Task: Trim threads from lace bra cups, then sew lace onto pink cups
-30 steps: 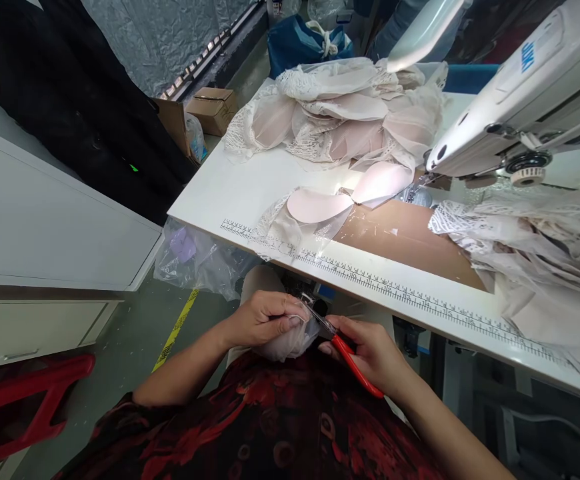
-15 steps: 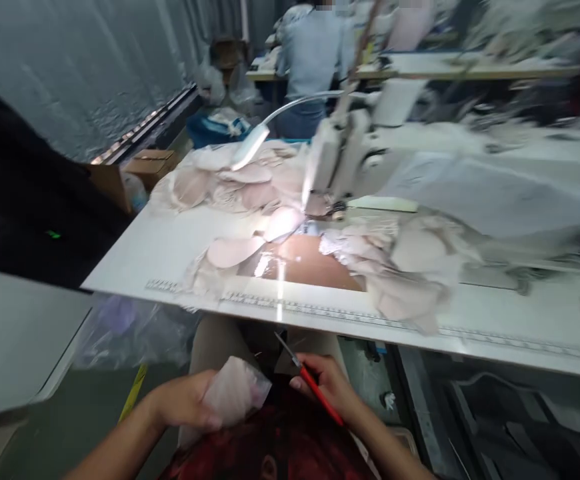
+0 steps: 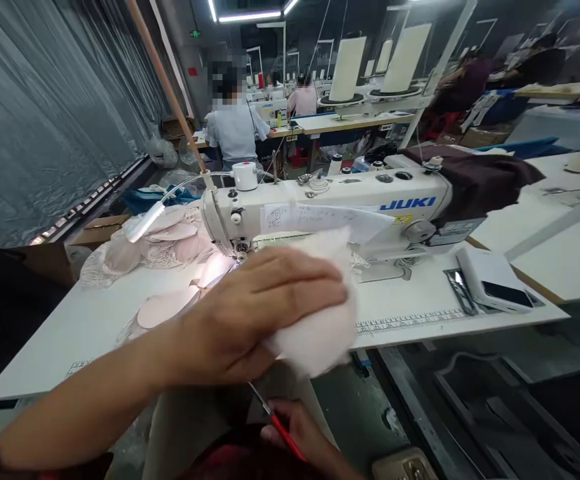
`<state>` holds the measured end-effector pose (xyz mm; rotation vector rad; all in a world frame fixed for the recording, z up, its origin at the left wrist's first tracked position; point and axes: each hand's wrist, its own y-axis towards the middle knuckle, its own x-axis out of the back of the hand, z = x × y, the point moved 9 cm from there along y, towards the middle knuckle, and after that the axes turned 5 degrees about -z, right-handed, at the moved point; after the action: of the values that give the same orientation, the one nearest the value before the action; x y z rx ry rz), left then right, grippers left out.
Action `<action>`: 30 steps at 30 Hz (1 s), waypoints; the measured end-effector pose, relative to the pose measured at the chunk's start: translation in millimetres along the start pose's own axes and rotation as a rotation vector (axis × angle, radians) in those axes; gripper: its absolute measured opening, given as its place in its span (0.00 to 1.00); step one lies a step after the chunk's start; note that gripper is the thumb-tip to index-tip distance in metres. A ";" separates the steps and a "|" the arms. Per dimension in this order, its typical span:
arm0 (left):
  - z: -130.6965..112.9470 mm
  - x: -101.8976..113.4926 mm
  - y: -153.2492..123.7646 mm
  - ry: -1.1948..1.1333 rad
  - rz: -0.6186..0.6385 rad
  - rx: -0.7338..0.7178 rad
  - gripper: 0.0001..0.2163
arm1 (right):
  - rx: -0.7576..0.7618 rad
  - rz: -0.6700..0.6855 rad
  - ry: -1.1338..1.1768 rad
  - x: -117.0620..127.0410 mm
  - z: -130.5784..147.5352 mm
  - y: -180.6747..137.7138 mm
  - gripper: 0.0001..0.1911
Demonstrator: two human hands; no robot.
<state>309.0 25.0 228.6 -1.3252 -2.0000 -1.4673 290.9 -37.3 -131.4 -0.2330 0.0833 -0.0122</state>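
Observation:
My left hand (image 3: 265,307) is raised over the front of the sewing machine table, its fingers wrapped round a pale pink fabric piece (image 3: 325,327), blurred by motion. Lower down, above my lap, my right hand (image 3: 300,427) is closed on a red-handled tool (image 3: 285,430) with a thin metal point; its exact kind does not show. Behind my left hand stands the white sewing machine (image 3: 340,193), its needle area partly hidden. Left of the needle lie a pale pink cup-shaped piece (image 3: 165,307) and a heap of similar pieces (image 3: 170,237).
A lit lamp (image 3: 145,222) hangs over the heap. On the right of the table lie a white box-like device (image 3: 490,273) and a printed ruler strip (image 3: 410,321). Dark cloth (image 3: 480,173) covers the machine's right end. A person (image 3: 235,130) sits at a table beyond.
My left hand has risen from my lap to over the table, carrying the fabric piece rightward. My right hand stays low with the red-handled tool. The view has tilted up and turned right.

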 end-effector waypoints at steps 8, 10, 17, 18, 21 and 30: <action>118.3 -103.3 52.0 0.266 0.126 -0.023 0.18 | -0.060 -0.059 -0.019 17.3 -16.5 5.5 0.30; 154.4 -127.0 40.1 0.258 0.234 0.144 0.20 | -0.073 -0.068 -0.019 20.9 -20.0 6.3 0.29; 173.1 -161.2 13.7 0.180 0.388 0.410 0.22 | -0.092 -0.027 -0.003 23.4 -20.5 7.8 0.27; 169.2 -163.2 13.6 0.207 0.385 0.398 0.21 | -0.088 -0.021 -0.003 22.5 -19.1 8.2 0.27; 160.9 -166.2 12.8 0.196 0.352 0.391 0.19 | -0.075 -0.012 -0.015 19.1 -15.8 9.3 0.28; 195.0 -149.1 5.4 0.210 0.150 0.674 0.43 | -0.081 -0.017 -0.094 8.7 -21.2 8.5 0.31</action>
<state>438.6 123.7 44.8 -0.9529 -1.9457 -0.7174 297.8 -34.1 -154.6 -0.3145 -0.0114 -0.0146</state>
